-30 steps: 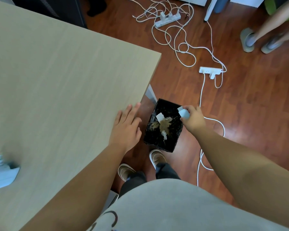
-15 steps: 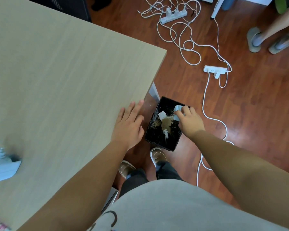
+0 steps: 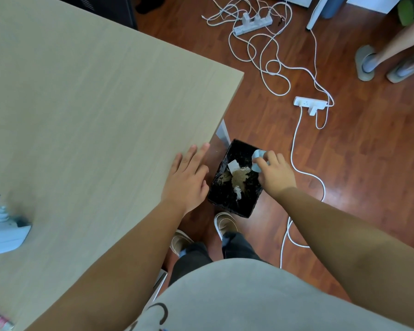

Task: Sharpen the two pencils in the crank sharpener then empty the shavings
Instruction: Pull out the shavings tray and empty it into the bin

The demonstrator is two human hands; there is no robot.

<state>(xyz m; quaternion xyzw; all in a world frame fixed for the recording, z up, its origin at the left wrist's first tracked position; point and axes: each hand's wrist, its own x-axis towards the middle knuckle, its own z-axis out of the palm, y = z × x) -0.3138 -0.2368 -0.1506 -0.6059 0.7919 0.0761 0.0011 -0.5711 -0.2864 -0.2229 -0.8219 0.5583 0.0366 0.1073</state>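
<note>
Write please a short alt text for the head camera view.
A person's right hand holds a pale blue shavings tray over a black waste bin on the floor. The left hand lies flat on the table edge; the sharpener stands at far left.

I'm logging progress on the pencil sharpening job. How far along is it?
Last stage. The sharpener body sits on the table with its tray out. The right hand holds the pale blue shavings tray over the black bin; the left hand rests flat on the table. Left: refitting the tray. Pencils aren't visible.
</note>
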